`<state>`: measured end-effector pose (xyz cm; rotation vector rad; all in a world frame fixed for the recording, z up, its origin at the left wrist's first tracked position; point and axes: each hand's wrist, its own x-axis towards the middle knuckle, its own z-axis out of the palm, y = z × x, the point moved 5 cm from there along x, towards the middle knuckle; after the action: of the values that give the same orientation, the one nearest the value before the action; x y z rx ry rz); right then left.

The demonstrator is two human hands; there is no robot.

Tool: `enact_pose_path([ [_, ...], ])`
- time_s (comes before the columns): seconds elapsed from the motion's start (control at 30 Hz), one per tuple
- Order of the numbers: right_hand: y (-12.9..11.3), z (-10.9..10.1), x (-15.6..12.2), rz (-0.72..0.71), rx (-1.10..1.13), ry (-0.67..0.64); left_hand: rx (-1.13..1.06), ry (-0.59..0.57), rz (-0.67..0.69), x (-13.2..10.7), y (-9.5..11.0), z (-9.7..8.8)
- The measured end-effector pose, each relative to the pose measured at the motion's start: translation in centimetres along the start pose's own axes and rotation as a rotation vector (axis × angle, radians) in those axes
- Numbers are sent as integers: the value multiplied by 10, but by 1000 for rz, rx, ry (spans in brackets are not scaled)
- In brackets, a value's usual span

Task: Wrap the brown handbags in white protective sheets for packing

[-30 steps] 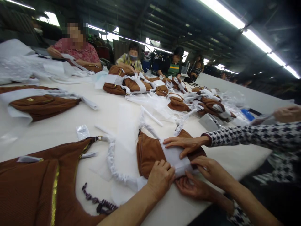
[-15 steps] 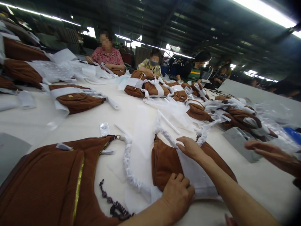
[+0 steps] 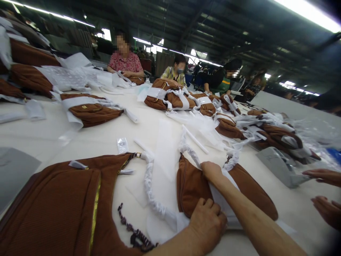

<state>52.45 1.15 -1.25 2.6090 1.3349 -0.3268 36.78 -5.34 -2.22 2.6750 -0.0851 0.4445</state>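
Brown cloth lies under the left hand, its fingers curled at the near edge of a rounded bag, while the right hand bends over the far edge; the two are apart, and whether either grips cannot be told. The bag lies right of centre in the lower half of the frame, soft and slightly creased, with a curved seam at its left end and a white paper band across its middle. Its long axis runs left to right, sloping down a little to the right, and its white-wrapped strap points up the frame. Pale worktop shows between its right end and a co-worker's hands at the right edge, below a grey holder. On the left, a paper sheet and the padded strap of a larger brown bag lie near, narrowing the room there.
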Motion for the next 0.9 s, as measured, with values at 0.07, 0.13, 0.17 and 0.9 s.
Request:
enact_pose_path([
  [0.07, 18, -13, -4, -78, 83, 52, 3, 20, 4, 0, 0, -1],
  [0.13, 45, -25, -8, -134, 151, 95, 7, 41, 13, 0, 1, -1],
  [0.17, 60, -29, -11, -151, 171, 98, 8, 50, 19, 0, 1, -1],
  [0.9, 110, 1, 16, -351, 63, -103, 41, 89, 36, 5, -3, 4],
])
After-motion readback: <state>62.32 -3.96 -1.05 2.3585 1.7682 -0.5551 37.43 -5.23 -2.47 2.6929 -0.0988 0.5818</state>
